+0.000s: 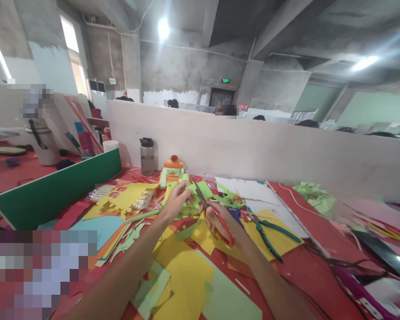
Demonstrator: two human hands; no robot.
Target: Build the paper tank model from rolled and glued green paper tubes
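My right hand (218, 218) is closed round the orange-red handles of a pair of scissors (200, 194), whose dark blades point up and away. The blades lie against a bright green piece of paper (205, 190). My left hand (177, 199) is closed, its thumb and fingers pinching the near side of that paper. Just beyond my hands stands a paper model (172, 171) in pale green and orange with a star on its front. Below the hands are loose green scraps, partly hidden by my fingers. Yellow sheets (183, 271) lie under my forearms.
Teal-handled pliers (270, 235) rest on yellow paper at the right. A water bottle (147, 156) stands by the white partition (253, 146). A green board (60, 191) edges the left side. Crumpled green paper (315, 195) and a phone (383, 253) lie farther right.
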